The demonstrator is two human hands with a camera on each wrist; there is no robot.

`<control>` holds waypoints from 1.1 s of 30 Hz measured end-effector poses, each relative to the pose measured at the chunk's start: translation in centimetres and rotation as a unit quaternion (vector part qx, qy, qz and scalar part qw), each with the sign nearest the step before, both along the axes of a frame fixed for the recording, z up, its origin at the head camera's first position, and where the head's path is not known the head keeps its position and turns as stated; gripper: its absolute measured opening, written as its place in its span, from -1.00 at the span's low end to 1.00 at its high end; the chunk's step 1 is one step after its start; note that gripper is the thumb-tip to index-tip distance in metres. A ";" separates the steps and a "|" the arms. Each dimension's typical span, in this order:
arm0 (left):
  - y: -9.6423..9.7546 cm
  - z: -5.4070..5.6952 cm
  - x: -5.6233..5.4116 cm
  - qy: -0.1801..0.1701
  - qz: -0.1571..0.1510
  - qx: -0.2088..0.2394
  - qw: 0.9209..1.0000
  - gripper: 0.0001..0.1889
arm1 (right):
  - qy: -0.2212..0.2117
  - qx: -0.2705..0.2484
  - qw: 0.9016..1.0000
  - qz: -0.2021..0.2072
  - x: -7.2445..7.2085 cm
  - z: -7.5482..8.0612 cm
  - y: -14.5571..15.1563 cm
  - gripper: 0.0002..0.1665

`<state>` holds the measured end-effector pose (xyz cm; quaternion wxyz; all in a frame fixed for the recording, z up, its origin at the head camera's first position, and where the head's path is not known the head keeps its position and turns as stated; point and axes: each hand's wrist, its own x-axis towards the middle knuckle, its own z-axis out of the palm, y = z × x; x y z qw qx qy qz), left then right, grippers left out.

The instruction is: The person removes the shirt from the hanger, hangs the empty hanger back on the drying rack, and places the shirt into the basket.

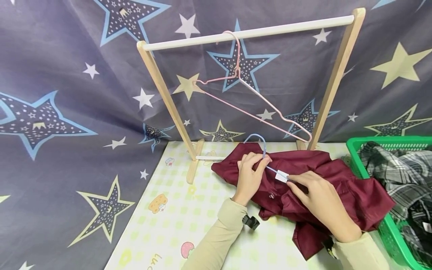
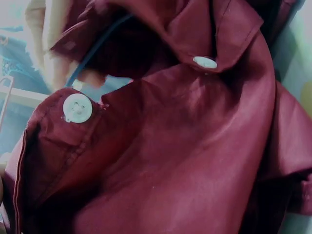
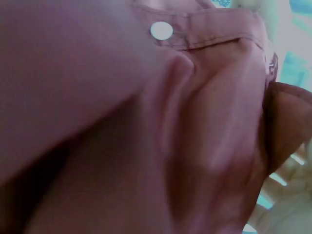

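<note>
A maroon buttoned shirt (image 1: 303, 165) lies spread across the table below the rack, its collar toward my hands. A light-blue wire hanger (image 1: 264, 146) has its hook standing up above the collar, with one arm running down to the right beside a white label (image 1: 281, 176). At the base of the hook, my left hand (image 1: 249, 178) pinches the hanger. My right hand (image 1: 318, 195) pinches the shirt's neck edge beside the label. White buttons (image 2: 78, 107) show on the shirt front in the left wrist view. The hanger's lower part is hidden by hand and cloth.
Behind the shirt stands a wooden rack (image 1: 332, 82) with a white rail (image 1: 287, 29), from which a pink hanger (image 1: 238, 75) hangs. On the right is a green basket (image 1: 357, 157) with plaid clothes (image 1: 401, 168), and a shirt sleeve reaches its near wall. A star-patterned curtain (image 1: 50, 180) hangs behind the table.
</note>
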<state>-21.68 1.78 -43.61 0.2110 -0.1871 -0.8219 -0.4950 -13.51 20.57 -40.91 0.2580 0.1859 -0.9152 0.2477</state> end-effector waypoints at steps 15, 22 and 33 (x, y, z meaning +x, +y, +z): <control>-1.1 0.1 -0.4 0.012 0.022 0.036 0.999 -0.77 | -0.002 0.050 0.998 -0.028 1.1 -0.4 2.1 -0.88; -1.7 -0.1 -0.7 0.016 0.043 0.047 0.998 -0.76 | -0.021 0.079 0.996 -0.021 1.4 -0.5 3.0 -0.89; -2.6 0.2 -1.0 0.020 0.094 0.055 0.994 -0.74 | 0.000 0.103 0.995 -0.005 1.5 -0.8 3.8 -0.83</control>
